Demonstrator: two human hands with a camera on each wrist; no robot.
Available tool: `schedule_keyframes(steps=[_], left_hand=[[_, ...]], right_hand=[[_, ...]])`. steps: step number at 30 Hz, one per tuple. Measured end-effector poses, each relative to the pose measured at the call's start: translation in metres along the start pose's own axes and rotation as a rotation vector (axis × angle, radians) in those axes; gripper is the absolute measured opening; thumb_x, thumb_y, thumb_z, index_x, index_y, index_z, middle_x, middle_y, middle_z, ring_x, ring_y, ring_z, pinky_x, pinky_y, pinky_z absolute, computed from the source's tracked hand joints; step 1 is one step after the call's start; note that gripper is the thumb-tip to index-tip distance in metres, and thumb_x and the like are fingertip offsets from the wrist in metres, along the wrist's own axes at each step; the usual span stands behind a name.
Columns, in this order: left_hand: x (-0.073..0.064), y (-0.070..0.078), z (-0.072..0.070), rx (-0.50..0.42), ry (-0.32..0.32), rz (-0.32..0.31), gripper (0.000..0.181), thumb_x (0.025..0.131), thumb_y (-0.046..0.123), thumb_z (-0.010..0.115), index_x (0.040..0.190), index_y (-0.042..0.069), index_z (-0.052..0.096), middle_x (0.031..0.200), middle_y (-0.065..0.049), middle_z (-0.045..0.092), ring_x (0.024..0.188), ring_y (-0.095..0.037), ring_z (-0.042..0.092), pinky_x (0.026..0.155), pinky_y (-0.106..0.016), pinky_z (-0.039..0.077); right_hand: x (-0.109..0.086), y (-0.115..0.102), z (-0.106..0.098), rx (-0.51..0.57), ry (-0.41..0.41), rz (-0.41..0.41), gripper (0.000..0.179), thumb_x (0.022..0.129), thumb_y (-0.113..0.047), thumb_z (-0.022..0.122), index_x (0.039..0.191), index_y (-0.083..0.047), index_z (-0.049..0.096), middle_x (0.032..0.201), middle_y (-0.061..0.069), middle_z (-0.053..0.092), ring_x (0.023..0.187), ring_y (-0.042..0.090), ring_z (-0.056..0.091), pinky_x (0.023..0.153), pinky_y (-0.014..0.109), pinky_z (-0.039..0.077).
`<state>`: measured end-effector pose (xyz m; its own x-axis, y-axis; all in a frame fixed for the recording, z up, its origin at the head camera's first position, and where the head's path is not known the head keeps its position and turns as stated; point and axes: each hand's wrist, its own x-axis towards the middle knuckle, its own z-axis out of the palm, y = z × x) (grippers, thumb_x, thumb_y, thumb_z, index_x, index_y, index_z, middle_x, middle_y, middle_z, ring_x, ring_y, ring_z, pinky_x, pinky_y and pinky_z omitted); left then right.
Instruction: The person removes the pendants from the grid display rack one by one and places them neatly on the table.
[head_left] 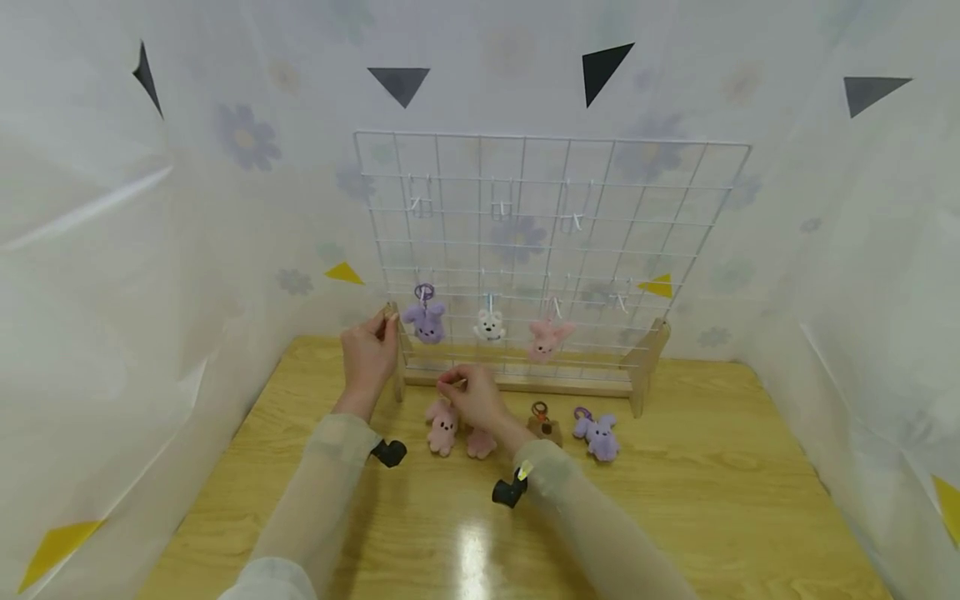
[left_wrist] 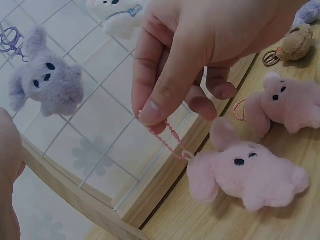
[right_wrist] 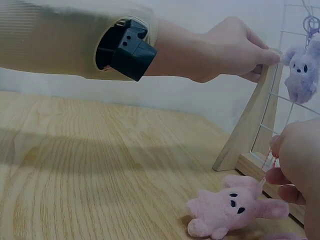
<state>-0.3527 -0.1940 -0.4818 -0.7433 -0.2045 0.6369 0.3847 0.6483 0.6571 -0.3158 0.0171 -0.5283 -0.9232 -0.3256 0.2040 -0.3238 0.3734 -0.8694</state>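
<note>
My left hand (head_left: 367,354) pinches the top of the wooden upright (right_wrist: 260,100) at the left end of the display stand. Between thumb and forefinger, my right hand (head_left: 480,400) pinches the pink ball chain (left_wrist: 170,144) of a pink plush bunny keychain (left_wrist: 250,172). The bunny lies tilted low over the wooden table, its chain pulled upward. Close beside it lies a second pink plush keychain (left_wrist: 290,102), partly hidden by my right arm in the head view. On the white wire grid (head_left: 517,250) hang a purple plush (head_left: 426,321), a white bear plush (head_left: 490,325) and a pink plush (head_left: 547,337).
To the right on the table (head_left: 697,467) lie a brown plush keychain (head_left: 545,429) and a purple plush keychain (head_left: 598,435). Bare white hooks (head_left: 420,204) hang along the grid's upper row, with another bare hook (head_left: 618,302) at lower right. White sheeting surrounds the table.
</note>
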Motion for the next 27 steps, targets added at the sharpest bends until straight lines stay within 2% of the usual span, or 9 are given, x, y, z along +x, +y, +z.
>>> schedule_keyframes(steps=[6, 13, 20, 27], left_hand=[[-0.002, 0.001, 0.000, -0.012, -0.005, -0.009, 0.023, 0.104, 0.014, 0.070, 0.109, -0.007, 0.079, 0.088, -0.023, 0.077, 0.069, -0.034, 0.075, 0.064, -0.047, 0.063], [-0.003, 0.000, 0.002, -0.009, -0.004, 0.002, 0.022, 0.103, 0.013, 0.071, 0.109, -0.006, 0.079, 0.087, -0.022, 0.077, 0.068, -0.034, 0.075, 0.063, -0.047, 0.063], [-0.004, -0.002, 0.002, -0.004, 0.017, -0.007, 0.023, 0.104, 0.014, 0.071, 0.109, -0.006, 0.080, 0.085, -0.021, 0.077, 0.064, -0.031, 0.072, 0.059, -0.046, 0.060], [-0.002, -0.003, 0.001, -0.005, 0.020, 0.023, 0.022, 0.104, 0.013, 0.070, 0.101, -0.005, 0.081, 0.081, -0.019, 0.076, 0.061, -0.029, 0.070, 0.057, -0.045, 0.058]], right_hand=[[-0.002, 0.005, 0.003, 0.007, 0.020, 0.016, 0.009, 0.103, -0.010, 0.071, 0.105, -0.004, 0.078, 0.094, 0.003, 0.074, 0.058, 0.011, 0.060, 0.049, 0.025, 0.050], [-0.004, 0.008, 0.003, 0.034, 0.017, 0.042, 0.008, 0.101, -0.006, 0.072, 0.105, -0.001, 0.077, 0.095, 0.005, 0.074, 0.063, 0.010, 0.062, 0.053, 0.024, 0.052], [-0.004, 0.014, 0.004, 0.068, 0.008, 0.039, 0.014, 0.101, -0.003, 0.071, 0.111, 0.006, 0.076, 0.095, 0.007, 0.075, 0.062, 0.015, 0.064, 0.051, 0.024, 0.052], [-0.012, 0.013, -0.002, 0.099, 0.036, 0.045, 0.015, 0.100, -0.006, 0.074, 0.112, 0.004, 0.076, 0.103, 0.007, 0.074, 0.067, 0.023, 0.068, 0.054, 0.026, 0.055]])
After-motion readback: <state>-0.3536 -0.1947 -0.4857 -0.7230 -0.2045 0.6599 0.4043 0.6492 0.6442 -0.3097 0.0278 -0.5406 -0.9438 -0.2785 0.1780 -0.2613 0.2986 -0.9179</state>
